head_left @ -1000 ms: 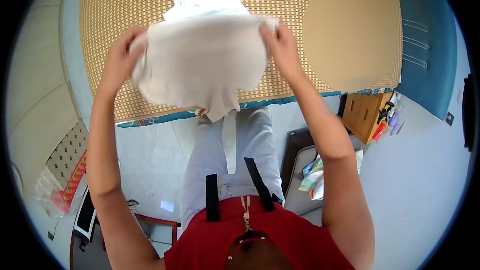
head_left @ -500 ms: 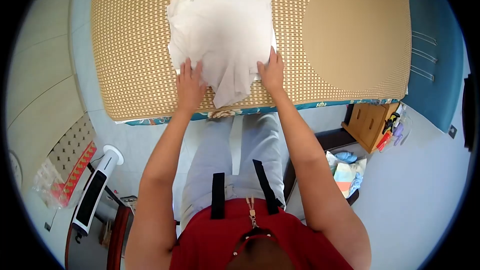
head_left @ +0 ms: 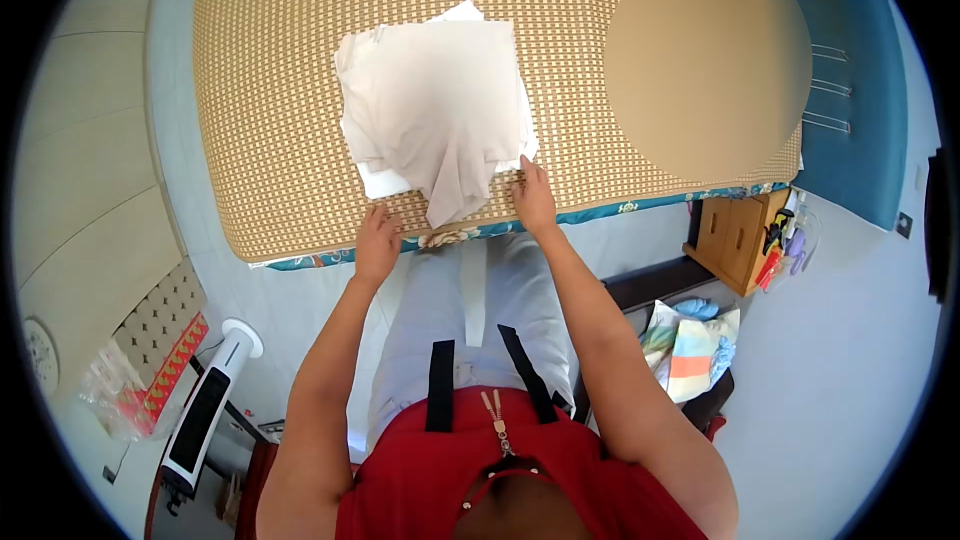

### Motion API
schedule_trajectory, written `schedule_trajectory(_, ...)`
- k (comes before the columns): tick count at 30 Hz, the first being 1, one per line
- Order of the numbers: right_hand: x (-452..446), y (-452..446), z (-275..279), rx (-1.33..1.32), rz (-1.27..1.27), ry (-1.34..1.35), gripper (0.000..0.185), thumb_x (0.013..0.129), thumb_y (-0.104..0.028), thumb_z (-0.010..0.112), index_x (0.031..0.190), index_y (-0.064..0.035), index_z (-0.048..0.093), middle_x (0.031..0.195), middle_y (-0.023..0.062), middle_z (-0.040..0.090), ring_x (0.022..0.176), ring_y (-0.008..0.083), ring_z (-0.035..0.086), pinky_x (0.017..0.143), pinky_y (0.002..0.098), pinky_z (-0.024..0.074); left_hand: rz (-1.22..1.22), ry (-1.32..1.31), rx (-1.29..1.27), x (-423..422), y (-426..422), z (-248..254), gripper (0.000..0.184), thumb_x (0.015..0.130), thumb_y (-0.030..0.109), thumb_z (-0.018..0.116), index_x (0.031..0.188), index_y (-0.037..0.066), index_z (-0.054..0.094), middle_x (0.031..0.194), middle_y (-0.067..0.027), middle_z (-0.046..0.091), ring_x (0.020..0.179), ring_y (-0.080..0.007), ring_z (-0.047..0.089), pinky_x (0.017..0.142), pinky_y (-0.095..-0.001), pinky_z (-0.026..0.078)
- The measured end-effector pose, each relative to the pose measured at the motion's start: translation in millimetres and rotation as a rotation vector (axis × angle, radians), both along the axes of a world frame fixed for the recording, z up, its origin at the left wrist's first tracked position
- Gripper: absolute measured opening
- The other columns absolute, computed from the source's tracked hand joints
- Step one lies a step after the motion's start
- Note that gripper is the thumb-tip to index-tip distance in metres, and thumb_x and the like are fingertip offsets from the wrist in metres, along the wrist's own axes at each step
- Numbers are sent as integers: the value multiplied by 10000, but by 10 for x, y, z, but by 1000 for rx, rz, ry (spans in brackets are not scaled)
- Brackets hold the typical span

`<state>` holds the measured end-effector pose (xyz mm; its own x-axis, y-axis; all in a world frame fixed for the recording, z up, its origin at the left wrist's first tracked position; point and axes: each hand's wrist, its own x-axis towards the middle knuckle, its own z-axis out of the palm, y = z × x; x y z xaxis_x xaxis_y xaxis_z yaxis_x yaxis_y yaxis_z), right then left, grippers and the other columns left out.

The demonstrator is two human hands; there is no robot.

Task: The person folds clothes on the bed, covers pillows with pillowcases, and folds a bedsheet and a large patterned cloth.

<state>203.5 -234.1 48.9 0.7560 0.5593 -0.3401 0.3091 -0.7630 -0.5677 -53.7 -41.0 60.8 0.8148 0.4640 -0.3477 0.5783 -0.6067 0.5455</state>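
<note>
A pale beige folded garment lies on the woven bed mat, on top of white cloth that shows at its edges. One loose, wrinkled end of the garment hangs toward the bed's near edge. At that edge, left of the loose end, my left hand is open with fingers extended, apart from the garment. My right hand is open too, its fingertips at the lower right corner of the white cloth. Whether they touch it I cannot tell. Neither hand grips anything.
The bed with its checked mat spreads ahead, with a blurred round patch at right. A blue headboard and wooden bedside cabinet stand right. A white tower fan is at lower left. Patterned bags sit at lower right.
Both hands have drawn back toward me. My left hand has left the garment, and my right hand has slid down to the near corner. More white cloth shows below the garment.
</note>
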Motion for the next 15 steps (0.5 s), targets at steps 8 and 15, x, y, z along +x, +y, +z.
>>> schedule_trajectory(8,632,694,185,287,-6,-273,237,759,-36,611,994,-29,583,965,138,530,927,324,521,809,396,440,11,-150,260,1165,334,235,636,714,165,706,1293,114,450,1387,-176,339,1278,-397,304,1006,-488,313)
schedule_trajectory(15,1218,1737,-88,360,56,-321,272,712,-50,673,980,-34,627,955,118,547,935,289,531,820,369,456,11,158,257,1552,112,-186,783,680,276,744,1370,231,375,1501,-123,142,1360,-377,152,1017,-588,223)
